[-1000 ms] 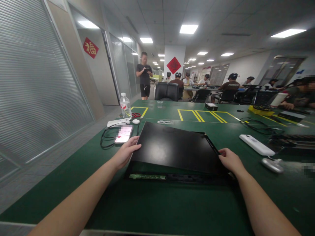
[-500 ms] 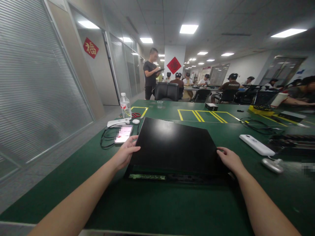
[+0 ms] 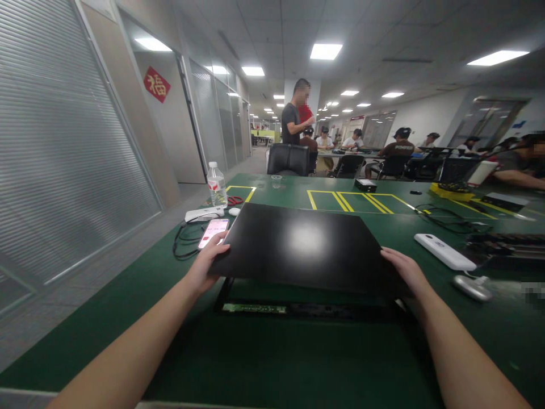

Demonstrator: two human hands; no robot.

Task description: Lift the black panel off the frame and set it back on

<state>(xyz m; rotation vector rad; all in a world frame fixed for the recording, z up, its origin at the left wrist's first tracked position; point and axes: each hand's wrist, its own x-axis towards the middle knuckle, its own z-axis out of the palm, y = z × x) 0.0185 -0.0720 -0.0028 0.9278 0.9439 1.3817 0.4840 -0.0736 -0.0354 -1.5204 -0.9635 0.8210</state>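
The frame [image 3: 332,311] lies nearest, on the table [image 3: 293,363]. Just above it, the left hand [image 3: 207,261] and right hand [image 3: 403,268] grasp the panel [image 3: 293,244] at opposite short edges, its long axis running sideways between them, neither hand nearer.

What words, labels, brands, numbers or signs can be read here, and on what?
"福": red diamond-shaped sign, left.
"POMP", rest blurred: brown short-sleeved shirt, seated person's back.
Clear plastic bottle with red-and-white label: too small.
Lit rectangular phone screen: too blurred.
White oblong device at right: mark too small.
Glossy black rectangular panel: none visible.
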